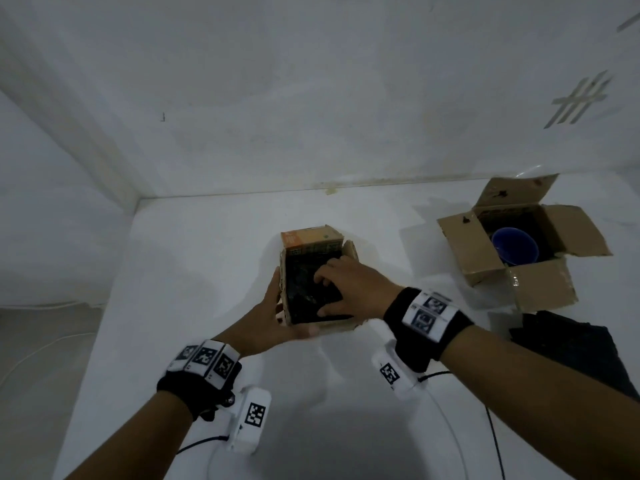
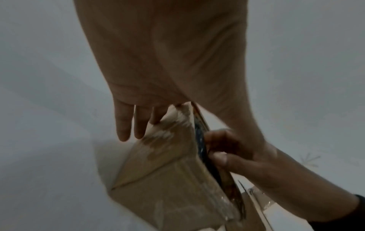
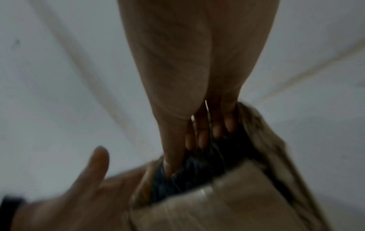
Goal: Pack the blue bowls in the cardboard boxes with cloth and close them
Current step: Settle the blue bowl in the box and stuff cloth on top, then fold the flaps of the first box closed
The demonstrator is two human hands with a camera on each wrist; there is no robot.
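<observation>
Pressing dark cloth (image 1: 304, 292) into the small box (image 1: 311, 239) with the right hand (image 1: 349, 285), grip apart, fingers splayed; bracing its left wall with the left hand (image 1: 273, 317), grip flat. Risks — shoving off-centre, skidding or tipping it on the surface (image 1: 207, 271), crushing a flap. Off right, in the open box (image 1: 457, 233): the blue bowl (image 1: 515, 246).

Two cardboard boxes on the white bench (image 1: 207, 271).
In front of me, the small box (image 1: 320, 327) stands open, stuffed to the top with dark cloth (image 1: 304, 289). At my right, the second box (image 1: 485, 268) has splayed flaps and a blue bowl (image 1: 516, 245) upright inside; spare cloth (image 1: 568, 344) lies beside it.
</observation>
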